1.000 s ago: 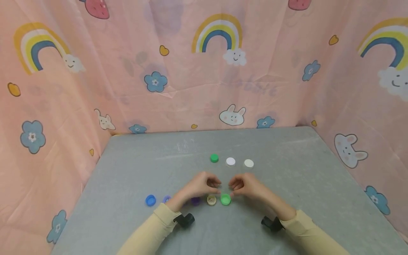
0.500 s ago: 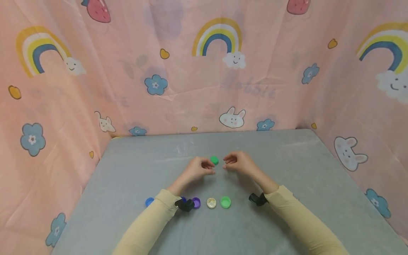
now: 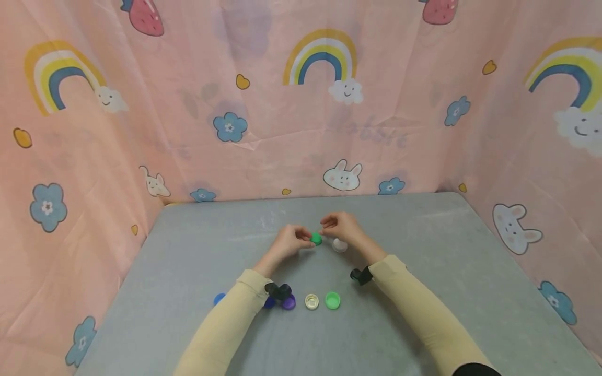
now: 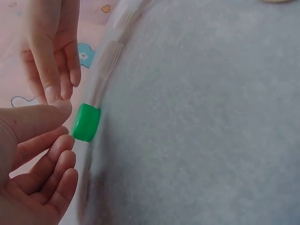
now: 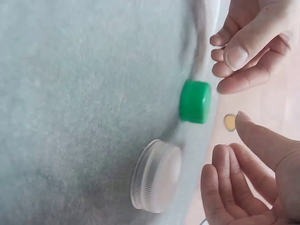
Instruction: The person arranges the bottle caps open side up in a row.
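Nearer you than your left hand, your left sleeve partly hides a blue cap and a dark-blue cap, and the left wrist view's top edge crops a tan object.

Holds left arm and right arm stretched forward, slanting inward. Faces left hand and right hand toward each other, near but apart, with the right a little higher in the head view. Curves fingers loosely on both, with thumbs extended and clear of the fingertips.
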{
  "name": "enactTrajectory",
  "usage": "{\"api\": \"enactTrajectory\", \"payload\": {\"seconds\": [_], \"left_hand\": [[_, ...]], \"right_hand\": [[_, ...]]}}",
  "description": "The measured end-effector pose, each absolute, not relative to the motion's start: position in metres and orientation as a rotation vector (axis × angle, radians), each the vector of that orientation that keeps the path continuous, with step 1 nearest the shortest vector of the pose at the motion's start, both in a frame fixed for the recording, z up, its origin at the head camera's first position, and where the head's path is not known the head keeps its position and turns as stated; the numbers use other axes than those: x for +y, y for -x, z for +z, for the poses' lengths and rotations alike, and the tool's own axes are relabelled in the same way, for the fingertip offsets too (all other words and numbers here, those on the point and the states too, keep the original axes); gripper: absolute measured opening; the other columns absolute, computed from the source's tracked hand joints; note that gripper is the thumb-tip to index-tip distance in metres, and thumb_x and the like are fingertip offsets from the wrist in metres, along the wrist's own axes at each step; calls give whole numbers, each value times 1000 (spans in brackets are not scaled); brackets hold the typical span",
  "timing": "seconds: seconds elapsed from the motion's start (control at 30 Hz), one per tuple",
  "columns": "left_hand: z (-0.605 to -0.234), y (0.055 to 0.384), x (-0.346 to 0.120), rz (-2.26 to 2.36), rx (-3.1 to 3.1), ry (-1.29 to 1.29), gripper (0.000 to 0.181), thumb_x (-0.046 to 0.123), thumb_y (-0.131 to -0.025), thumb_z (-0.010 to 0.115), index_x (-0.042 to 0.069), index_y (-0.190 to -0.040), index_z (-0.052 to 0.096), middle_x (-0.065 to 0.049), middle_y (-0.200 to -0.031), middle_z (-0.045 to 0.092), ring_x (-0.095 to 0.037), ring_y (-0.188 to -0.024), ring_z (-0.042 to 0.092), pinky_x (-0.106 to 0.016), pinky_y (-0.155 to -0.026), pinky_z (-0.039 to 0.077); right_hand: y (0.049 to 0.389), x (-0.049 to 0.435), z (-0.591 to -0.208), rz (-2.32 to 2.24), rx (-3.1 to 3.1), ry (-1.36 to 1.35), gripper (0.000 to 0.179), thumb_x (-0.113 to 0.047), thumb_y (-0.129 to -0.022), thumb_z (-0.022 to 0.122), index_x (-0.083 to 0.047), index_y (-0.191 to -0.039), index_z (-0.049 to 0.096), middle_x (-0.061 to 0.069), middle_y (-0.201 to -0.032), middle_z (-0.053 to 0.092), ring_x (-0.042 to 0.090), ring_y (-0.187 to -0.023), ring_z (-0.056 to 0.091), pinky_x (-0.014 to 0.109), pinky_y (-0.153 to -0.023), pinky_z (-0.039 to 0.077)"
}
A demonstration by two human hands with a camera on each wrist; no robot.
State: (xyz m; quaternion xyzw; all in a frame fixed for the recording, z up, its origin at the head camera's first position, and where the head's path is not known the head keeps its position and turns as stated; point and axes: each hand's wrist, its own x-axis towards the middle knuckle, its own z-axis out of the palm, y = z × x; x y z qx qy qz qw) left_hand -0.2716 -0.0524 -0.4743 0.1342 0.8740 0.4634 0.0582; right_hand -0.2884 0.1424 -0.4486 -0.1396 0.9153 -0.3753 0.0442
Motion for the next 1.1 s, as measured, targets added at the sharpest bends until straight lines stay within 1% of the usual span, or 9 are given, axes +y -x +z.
{"api": "enactTrajectory", "payload": {"seconds": [0.1, 0.27, 0.5, 0.63, 0.87, 1.1], "left_hand": [[-477, 274, -52, 1409, 2662, -358, 20, 16, -75, 81, 6, -90, 72, -4, -80, 70, -10, -69, 60, -23, -60, 47], [-482, 275, -51, 1415, 2672, -288, 19, 16, -74, 81, 7, -88, 71, -5, -79, 69, -10, -64, 58, -23, -54, 47], [-481, 274, -50, 1376, 2679, -279, 18, 16, -75, 80, 7, -88, 71, -5, -79, 67, -11, -62, 56, -22, -53, 46], [-481, 276, -49, 1355, 2674, -303, 20, 16, -74, 81, 6, -88, 71, -6, -80, 68, -11, -61, 56, -23, -53, 47], [-484, 279, -48, 1345, 2660, -296, 19, 16, -75, 80, 6, -88, 71, -6, -79, 68, -10, -61, 56, -23, -53, 47], [-486, 279, -48, 1366, 2658, -294, 18, 15, -75, 80, 5, -87, 71, -5, -77, 68, -10, -60, 55, -23, -52, 47]], "right_hand": [[295, 142, -454, -1143, 2794, 442, 31, -19, -82, 75, -2, -107, 68, 13, -99, 71, 24, -90, 67, 36, -79, 54], [299, 140, -460, -1151, 2733, 479, 32, -18, -83, 74, -1, -108, 68, 14, -100, 71, 25, -91, 67, 36, -80, 54], [297, 142, -466, -1143, 2613, 597, 36, -15, -82, 74, 4, -111, 65, 18, -105, 69, 27, -95, 67, 35, -82, 54], [298, 143, -468, -1137, 2563, 625, 40, -13, -80, 76, 5, -114, 63, 20, -106, 68, 27, -96, 66, 34, -82, 54], [299, 141, -473, -1095, 2600, 607, 41, -9, -74, 80, 1, -111, 65, 14, -103, 69, 21, -91, 68, 31, -79, 55], [296, 138, -474, -1071, 2669, 613, 36, -10, -74, 81, -2, -106, 68, 12, -100, 70, 19, -88, 67, 30, -76, 55]]}}
